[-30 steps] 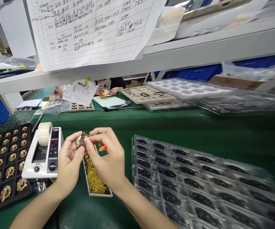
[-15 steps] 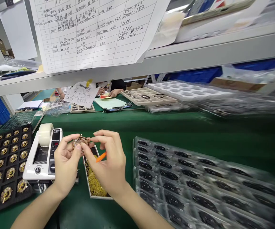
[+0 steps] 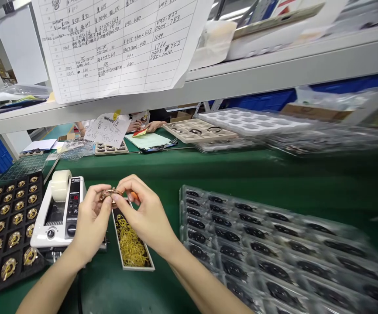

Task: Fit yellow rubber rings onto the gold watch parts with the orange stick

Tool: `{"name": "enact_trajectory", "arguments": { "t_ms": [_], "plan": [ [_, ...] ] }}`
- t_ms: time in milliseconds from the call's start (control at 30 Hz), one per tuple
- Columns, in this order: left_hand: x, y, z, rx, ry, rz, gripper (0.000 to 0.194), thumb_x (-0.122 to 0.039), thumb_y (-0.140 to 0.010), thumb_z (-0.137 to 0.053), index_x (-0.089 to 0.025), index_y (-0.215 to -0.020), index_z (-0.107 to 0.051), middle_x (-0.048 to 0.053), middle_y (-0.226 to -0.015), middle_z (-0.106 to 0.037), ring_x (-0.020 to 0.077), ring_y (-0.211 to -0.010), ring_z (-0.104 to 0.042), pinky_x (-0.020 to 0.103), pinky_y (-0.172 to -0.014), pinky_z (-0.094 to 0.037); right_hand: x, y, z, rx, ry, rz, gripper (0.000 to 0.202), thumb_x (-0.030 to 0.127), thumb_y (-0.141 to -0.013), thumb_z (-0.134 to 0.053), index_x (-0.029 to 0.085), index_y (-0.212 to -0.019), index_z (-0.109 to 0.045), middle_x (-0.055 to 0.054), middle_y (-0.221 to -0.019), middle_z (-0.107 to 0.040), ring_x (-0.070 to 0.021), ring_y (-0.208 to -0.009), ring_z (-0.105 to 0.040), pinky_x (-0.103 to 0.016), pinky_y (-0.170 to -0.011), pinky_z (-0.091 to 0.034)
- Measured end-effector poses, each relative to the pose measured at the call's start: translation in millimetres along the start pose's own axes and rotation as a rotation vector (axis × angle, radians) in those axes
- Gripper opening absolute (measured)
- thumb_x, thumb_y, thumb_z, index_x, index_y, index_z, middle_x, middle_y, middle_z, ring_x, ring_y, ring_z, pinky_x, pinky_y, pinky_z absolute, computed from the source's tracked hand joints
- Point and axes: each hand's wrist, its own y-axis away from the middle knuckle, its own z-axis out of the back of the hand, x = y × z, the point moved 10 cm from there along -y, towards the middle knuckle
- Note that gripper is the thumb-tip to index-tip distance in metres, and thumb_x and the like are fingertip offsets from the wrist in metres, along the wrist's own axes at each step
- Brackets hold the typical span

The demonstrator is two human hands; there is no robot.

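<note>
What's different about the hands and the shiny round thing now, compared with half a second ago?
The shiny round thing has tipped flatter, so less of its face shows. The right hand's fingers have curled in, and less of the orange thing shows. Nothing was let go: the left hand still holds the shiny thing too. The tape machine and box of yellow rings stayed put.
</note>
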Motion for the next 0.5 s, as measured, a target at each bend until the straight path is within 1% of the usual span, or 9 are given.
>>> {"name": "enact_trajectory", "arguments": {
  "t_ms": [33,100,167,200,267,333,367,433,500],
  "plan": [
    [-6.0,-0.9,-0.2,0.05,-0.117,-0.036,0.009,-0.021,-0.089,-0.054,-0.019,-0.093,-0.061,0.003,-0.086,-0.067,0.0159,-0.08,-0.064,0.026,-0.073,-0.05,4.9,0.8,-0.3,0.004,0.045,0.045,0.014,0.01,-0.083,-0.054,0.019,-0.073,-0.051,0.0,-0.075,-0.055,-0.0113,-0.065,-0.053,-0.022,-0.054,-0.041],
    [-19.7,-0.9,0.3,0.125,-0.336,-0.126,0.011,-0.015,-0.085,-0.053,-0.019,-0.083,-0.063,0.003,-0.085,-0.065,0.0162,-0.08,-0.061,0.027,-0.074,-0.047,20.5,4.1,-2.5,0.026,0.169,0.176,0.014,0.008,-0.084,-0.053,0.019,-0.076,-0.052,-0.001,-0.076,-0.057,-0.0127,-0.068,-0.055,-0.023,-0.055,-0.042],
    [-30.9,-0.4,4.0,0.134,-0.455,-0.195,0.015,-0.009,-0.08,-0.054,-0.018,-0.077,-0.065,0.002,-0.082,-0.063,0.0162,-0.079,-0.059,0.027,-0.073,-0.044,40.0,10.6,-2.2,0.02,0.279,0.33,0.011,0.008,-0.085,-0.054,0.019,-0.084,-0.053,-0.003,-0.08,-0.059,-0.0139,-0.069,-0.056,-0.024,-0.054,-0.043],
    [-34.2,-0.9,7.2,0.113,-0.468,-0.208,0.015,-0.009,-0.079,-0.055,-0.018,-0.074,-0.066,0.002,-0.079,-0.062,0.0156,-0.077,-0.057,0.026,-0.07,-0.042,48.9,14.3,1.6,-0.015,0.301,0.388,0.011,0.009,-0.085,-0.055,0.019,-0.09,-0.053,-0.004,-0.082,-0.06,-0.0143,-0.07,-0.057,-0.024,-0.054,-0.044],
    [-32.9,-3.7,15.4,0.042,-0.418,-0.167,0.012,-0.012,-0.08,-0.057,-0.018,-0.074,-0.065,0.0,-0.072,-0.06,0.0137,-0.069,-0.054,0.024,-0.063,-0.04,63.2,22.3,15.2,-0.137,0.286,0.467,0.017,0.009,-0.085,-0.057,0.018,-0.099,-0.053,-0.005,-0.083,-0.059,-0.0141,-0.07,-0.057,-0.024,-0.053,-0.045],
    [-23.0,-7.2,22.9,-0.032,-0.289,-0.068,0.006,-0.018,-0.08,-0.061,-0.018,-0.074,-0.063,-0.001,-0.069,-0.061,0.0124,-0.065,-0.054,0.023,-0.061,-0.04,75.0,32.0,27.1,-0.27,0.296,0.55,0.018,0.007,-0.084,-0.057,0.019,-0.097,-0.055,-0.004,-0.079,-0.056,-0.013,-0.068,-0.055,-0.023,-0.053,-0.046],
    [-16.4,-8.4,24.5,-0.052,-0.208,-0.012,0.005,-0.02,-0.079,-0.063,-0.018,-0.074,-0.061,-0.001,-0.069,-0.063,0.0119,-0.064,-0.055,0.022,-0.06,-0.041,79.4,36.1,28.2,-0.306,0.331,0.596,0.018,0.005,-0.083,-0.057,0.019,-0.094,-0.057,-0.004,-0.078,-0.056,-0.0125,-0.066,-0.054,-0.023,-0.054,-0.045],
    [-5.1,-9.2,21.2,-0.04,-0.034,0.087,0.011,-0.024,-0.077,-0.067,-0.018,-0.074,-0.058,-0.002,-0.066,-0.064,0.0113,-0.06,-0.057,0.02,-0.056,-0.042,83.2,39.6,21.8,-0.315,0.432,0.669,0.018,0.004,-0.082,-0.058,0.02,-0.09,-0.06,-0.005,-0.08,-0.06,-0.0124,-0.064,-0.053,-0.024,-0.055,-0.045],
    [-0.4,-7.5,13.1,0.008,0.102,0.152,0.016,-0.028,-0.076,-0.07,-0.017,-0.077,-0.058,-0.002,-0.061,-0.063,0.0103,-0.053,-0.057,0.019,-0.051,-0.043,77.9,35.4,12.6,-0.277,0.502,0.68,0.017,0.006,-0.083,-0.06,0.02,-0.092,-0.062,-0.008,-0.088,-0.065,-0.0133,-0.063,-0.053,-0.026,-0.055,-0.046]
  ]
}}
